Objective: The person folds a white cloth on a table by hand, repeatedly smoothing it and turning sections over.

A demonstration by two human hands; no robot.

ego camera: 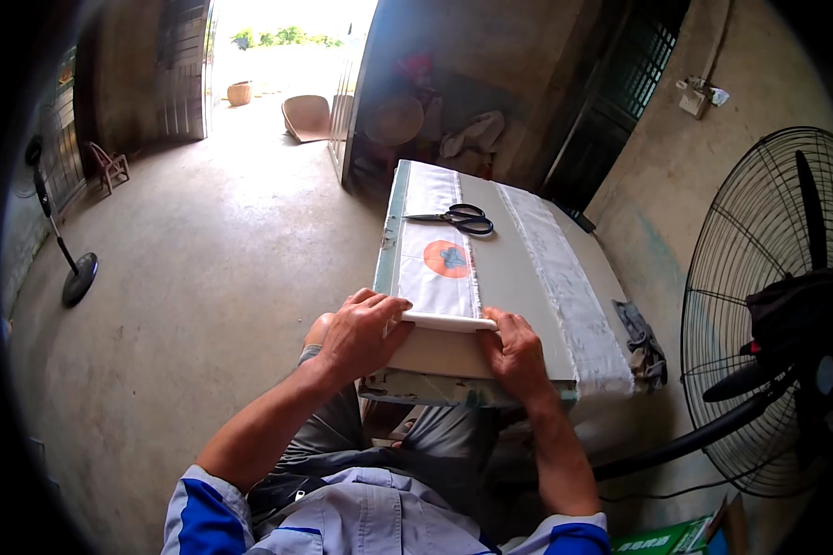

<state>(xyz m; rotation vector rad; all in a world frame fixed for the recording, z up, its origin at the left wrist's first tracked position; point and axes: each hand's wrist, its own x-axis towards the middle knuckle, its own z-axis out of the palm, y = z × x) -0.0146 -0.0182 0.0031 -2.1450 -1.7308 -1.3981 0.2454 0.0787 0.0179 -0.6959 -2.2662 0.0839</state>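
Note:
A white fabric strip (pixel 430 291) with a printed orange persimmon (pixel 447 259) lies lengthwise along the left side of the table. Its near end is wound into a narrow white roll (pixel 450 322). My left hand (pixel 368 329) grips the roll's left end, with the thumb on the near side. At the right end, my right hand (pixel 514 347) pinches the roll between thumb and fingers. Black-handled scissors (pixel 452 218) rest across the strip farther up, blades pointing left. A second pale strip (pixel 562 277) with frayed edges runs down the table's right side and hangs over the near edge.
The worn table (pixel 514 270) stands before my knees. A large black fan (pixel 770 312) is close on the right, and a crumpled dark cloth (pixel 642 343) hangs at the table's right edge. At left are a pedestal stand (pixel 80 277) and a small chair (pixel 109 166).

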